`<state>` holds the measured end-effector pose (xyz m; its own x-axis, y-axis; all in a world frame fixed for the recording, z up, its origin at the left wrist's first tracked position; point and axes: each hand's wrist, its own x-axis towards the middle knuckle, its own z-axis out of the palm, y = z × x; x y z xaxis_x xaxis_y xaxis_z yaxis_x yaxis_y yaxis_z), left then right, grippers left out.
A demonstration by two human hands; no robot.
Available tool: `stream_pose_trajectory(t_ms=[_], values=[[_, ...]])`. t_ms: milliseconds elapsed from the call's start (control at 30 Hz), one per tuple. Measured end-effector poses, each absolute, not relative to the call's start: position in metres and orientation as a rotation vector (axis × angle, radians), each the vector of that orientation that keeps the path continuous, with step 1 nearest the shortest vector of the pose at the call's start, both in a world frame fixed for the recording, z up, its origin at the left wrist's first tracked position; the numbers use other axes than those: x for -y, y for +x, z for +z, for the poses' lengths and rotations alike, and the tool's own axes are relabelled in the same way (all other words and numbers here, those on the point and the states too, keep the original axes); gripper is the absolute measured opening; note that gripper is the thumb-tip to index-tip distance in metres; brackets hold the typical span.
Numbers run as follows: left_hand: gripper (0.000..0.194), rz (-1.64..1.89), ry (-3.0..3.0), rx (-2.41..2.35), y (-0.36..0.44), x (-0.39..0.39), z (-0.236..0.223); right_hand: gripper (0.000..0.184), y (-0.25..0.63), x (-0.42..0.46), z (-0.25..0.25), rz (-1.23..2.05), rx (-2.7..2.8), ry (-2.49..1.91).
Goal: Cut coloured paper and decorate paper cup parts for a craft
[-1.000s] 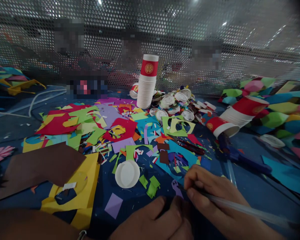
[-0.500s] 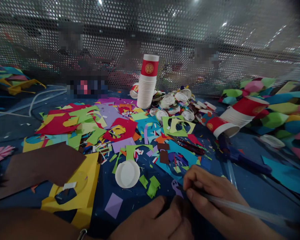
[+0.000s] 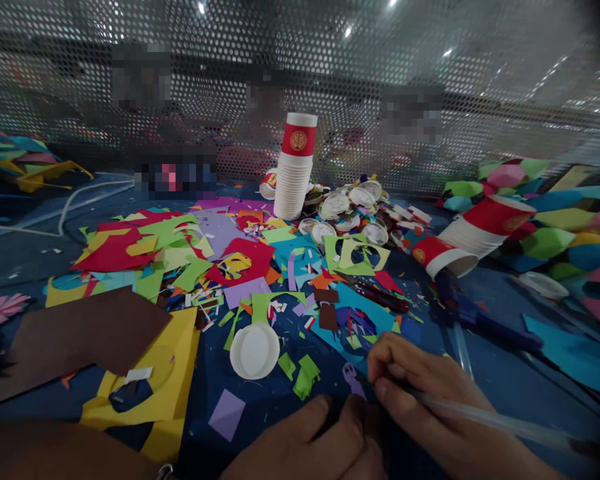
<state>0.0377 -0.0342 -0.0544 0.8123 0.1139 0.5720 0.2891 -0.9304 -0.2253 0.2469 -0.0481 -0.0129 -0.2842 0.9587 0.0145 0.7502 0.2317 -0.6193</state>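
Observation:
My right hand [image 3: 425, 393] is closed around a pen [image 3: 485, 412] with a translucent barrel, its dark tip at the edge of a small purple paper cutout [image 3: 351, 377]. Dark marks like a little face show on the rounded top of that cutout. My left hand [image 3: 305, 443] rests on the table with curled fingers, pinning the lower end of the cutout, which is hidden beneath the fingertips. A white paper cup [image 3: 235, 357], seen from above, stands just beyond my left hand. Near it lie green paper scraps [image 3: 306, 377] and a purple paper square [image 3: 227, 415].
Coloured paper offcuts cover the middle of the blue table. A tall stack of paper cups [image 3: 295, 173] stands behind, beside a pile of white discs [image 3: 337, 203]. To the right lie tipped cups [image 3: 480, 230], a blue glue gun [image 3: 490, 320] and scissors [image 3: 380, 295].
The pen tip and right hand have shifted very slightly over the purple cutout. The left hand stays in place, and the view has tilted a little.

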Motion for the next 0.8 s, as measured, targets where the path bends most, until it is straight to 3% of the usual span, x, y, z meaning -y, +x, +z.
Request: stream_pose_trajectory(t_ms=[433,800], values=[[0.025,-0.751,-2.648,0.287,0.035,0.036,-0.056,0.022,0.252,0.05,-0.017,0.735,2.006,-1.616],[0.031,-0.584,-2.685,0.235,0.031,0.042,-0.046,0.013,0.252,0.042,-0.016,0.675,1.853,-1.664]])
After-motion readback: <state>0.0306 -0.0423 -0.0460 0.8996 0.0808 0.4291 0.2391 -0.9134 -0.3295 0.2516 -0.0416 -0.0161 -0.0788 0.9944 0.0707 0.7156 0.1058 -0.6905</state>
